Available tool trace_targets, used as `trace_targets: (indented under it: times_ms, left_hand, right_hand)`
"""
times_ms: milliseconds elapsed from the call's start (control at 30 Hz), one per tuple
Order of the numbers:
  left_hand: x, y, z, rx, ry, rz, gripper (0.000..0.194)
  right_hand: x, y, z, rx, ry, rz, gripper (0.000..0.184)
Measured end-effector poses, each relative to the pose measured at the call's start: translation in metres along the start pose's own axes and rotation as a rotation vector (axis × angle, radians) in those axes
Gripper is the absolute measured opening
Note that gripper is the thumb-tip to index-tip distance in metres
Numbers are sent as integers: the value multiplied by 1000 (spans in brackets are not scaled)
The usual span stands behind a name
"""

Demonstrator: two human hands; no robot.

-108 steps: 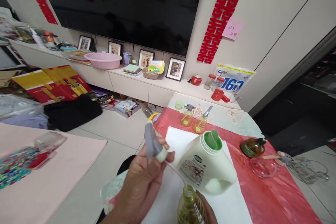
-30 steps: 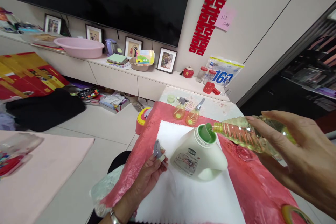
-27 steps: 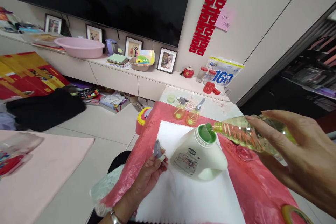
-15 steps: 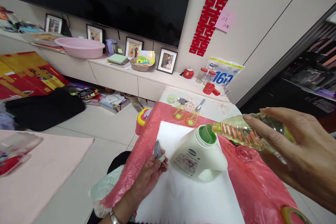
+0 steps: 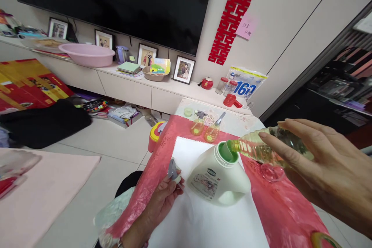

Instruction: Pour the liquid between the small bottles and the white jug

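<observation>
My right hand [image 5: 316, 166] is wrapped round a clear ribbed bottle [image 5: 258, 145], tipped almost flat, its neck at the green-lined mouth of a pale green detergent jug [image 5: 221, 178]. Yellowish liquid shows in the bottle. The jug stands on a white sheet [image 5: 186, 217]. In my left hand [image 5: 164, 195], a grey spray trigger head [image 5: 173, 171] is pinched between thumb and fingers, left of the jug. Two spray bottles with yellow liquid stand behind: one spray bottle [image 5: 197, 126] at left, another spray bottle [image 5: 212, 132] beside it.
A red plastic cover [image 5: 287, 205] lies over the table, with a clear round dish [image 5: 272, 172] right of the jug and a tape roll [image 5: 324, 240] at the front right. Behind runs a low cabinet [image 5: 124, 85] carrying a pink basin [image 5: 87, 55] and picture frames.
The bottle in my right hand has shifted slightly left, its neck further over the jug's mouth. My left hand keeps the trigger head in nearly the same place.
</observation>
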State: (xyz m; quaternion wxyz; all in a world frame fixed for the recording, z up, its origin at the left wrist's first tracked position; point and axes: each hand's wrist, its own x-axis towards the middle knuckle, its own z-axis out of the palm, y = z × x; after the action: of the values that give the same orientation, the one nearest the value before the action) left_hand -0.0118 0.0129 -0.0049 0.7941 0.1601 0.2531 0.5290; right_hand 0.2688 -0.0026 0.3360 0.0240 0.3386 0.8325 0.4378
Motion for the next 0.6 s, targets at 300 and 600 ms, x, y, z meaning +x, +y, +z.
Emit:
trace_targets:
  times_ms: [300,600]
  left_hand:
    - [-1,2,3,1,10,0,41]
    - [-2,3,5,-9,6,-1,41]
  right_hand:
    - [9,-1,-6,-5,-36,-64,44]
    - [15,2,-3,1,-14,-108,43]
